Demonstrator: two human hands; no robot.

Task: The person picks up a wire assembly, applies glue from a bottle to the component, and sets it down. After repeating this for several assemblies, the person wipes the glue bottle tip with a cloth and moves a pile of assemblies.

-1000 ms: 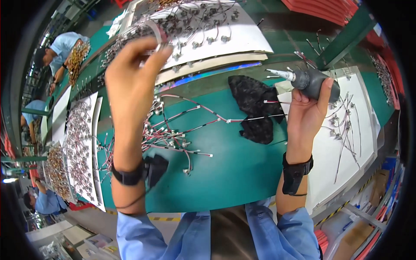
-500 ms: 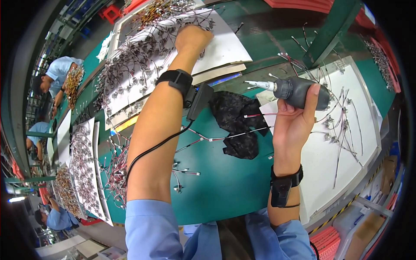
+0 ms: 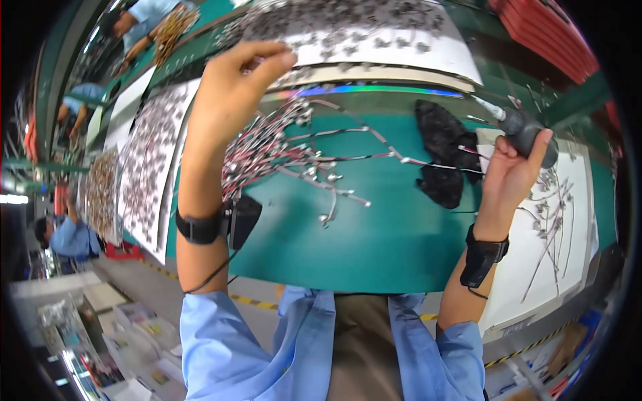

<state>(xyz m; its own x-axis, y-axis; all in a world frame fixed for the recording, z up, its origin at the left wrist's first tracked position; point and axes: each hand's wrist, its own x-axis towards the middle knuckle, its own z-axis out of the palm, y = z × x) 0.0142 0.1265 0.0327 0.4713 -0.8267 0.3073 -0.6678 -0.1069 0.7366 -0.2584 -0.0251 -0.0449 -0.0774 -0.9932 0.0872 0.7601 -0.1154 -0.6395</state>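
My left hand (image 3: 231, 87) is raised at the left, over the near edge of the far white sheet. Its fingers are loosely bent, the thumb apart from them, and nothing shows between them. Just below and right of it lies a heap of red, black and white wire harnesses (image 3: 257, 157) with small connectors. At the right, my right hand (image 3: 511, 174) is wrapped round a dark grey squeeze bottle (image 3: 525, 137), its white nozzle pointing up and left. Beside that hand is a crumpled black cloth (image 3: 441, 140), and a harness strand stretches from the heap toward it.
Rows of small wired parts cover the far white sheet (image 3: 451, 57) and another on the left (image 3: 150, 167). A white board (image 3: 495, 304) with several wired parts lies at the right. Red trays (image 3: 545, 40) stand at the far right, near a green post (image 3: 585, 103). Other people work at the left.
My view has swung toward the left and nearer. My left hand has come back from the parts on the far sheet, its fingers loosened. The bottle stays in my right hand.
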